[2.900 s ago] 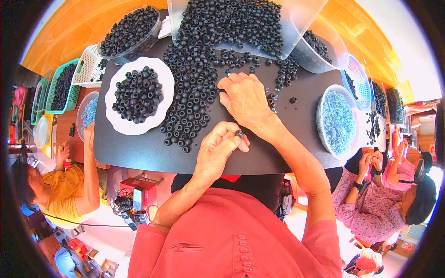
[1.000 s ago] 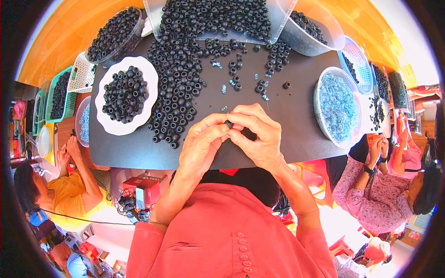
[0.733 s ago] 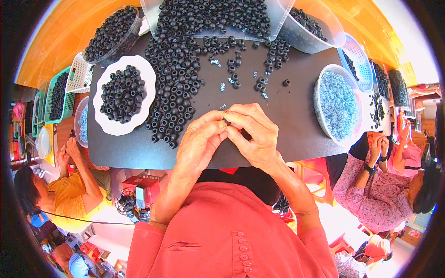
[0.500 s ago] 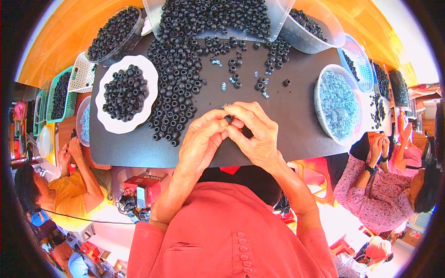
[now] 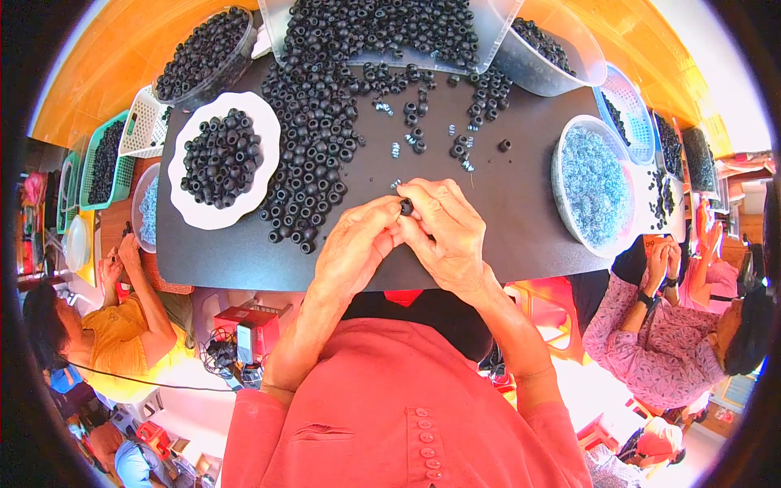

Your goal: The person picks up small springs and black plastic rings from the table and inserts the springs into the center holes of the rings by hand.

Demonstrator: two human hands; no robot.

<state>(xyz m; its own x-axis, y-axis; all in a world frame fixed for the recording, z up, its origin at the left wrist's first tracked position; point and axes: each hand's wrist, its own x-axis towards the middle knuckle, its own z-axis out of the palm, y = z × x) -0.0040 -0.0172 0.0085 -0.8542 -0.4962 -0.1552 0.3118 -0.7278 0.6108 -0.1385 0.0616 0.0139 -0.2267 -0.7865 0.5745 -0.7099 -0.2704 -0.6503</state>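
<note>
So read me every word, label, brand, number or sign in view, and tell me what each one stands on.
Orange card by the co-worker's hands at right: dark marking, too small and blurred to quote.
Held black piece, white plate, blue-filled tub: no readable text.

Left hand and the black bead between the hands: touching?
Touching. The head view shows the left hand with its thumb tip against the near-left side of the black bead, no gap visible between them.
</note>
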